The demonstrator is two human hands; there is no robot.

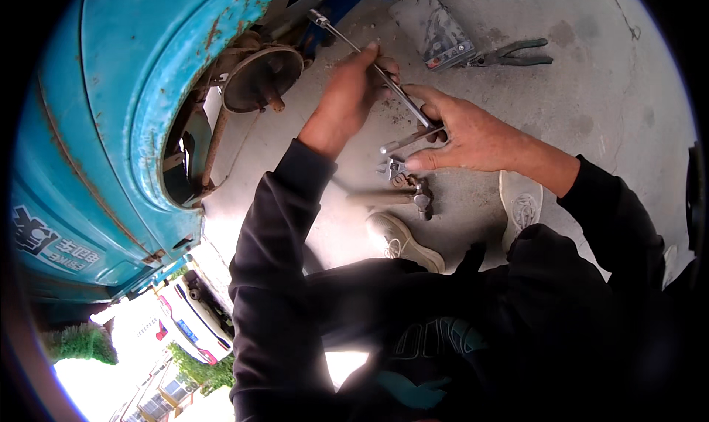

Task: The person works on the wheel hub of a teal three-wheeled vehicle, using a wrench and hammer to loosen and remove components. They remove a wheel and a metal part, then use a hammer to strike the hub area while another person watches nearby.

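Note:
A long metal socket wrench (399, 93) slants between my two hands, its socket end up and to the left. My left hand (348, 100) is closed round the middle of its shaft. At the lower end, where a short crossbar sticks out, my right hand (473, 132) grips it with curled fingers. Just below that hand, an adjustable wrench (390, 169) lies on the floor, partly covered by the thumb. A hammer (421, 199) rests beside it, near my shoes. To the left of my left hand is a rusty round wheel hub (262, 78) with a protruding axle stub.
A teal vehicle body (118, 126) with rusty edges fills the left side. Beyond my hands lie a scuffed grey flat case (432, 26) and dark-handled pliers (513, 55). Blue metal equipment (343, 8) stands by the hub. A white car (193, 320) shows outside.

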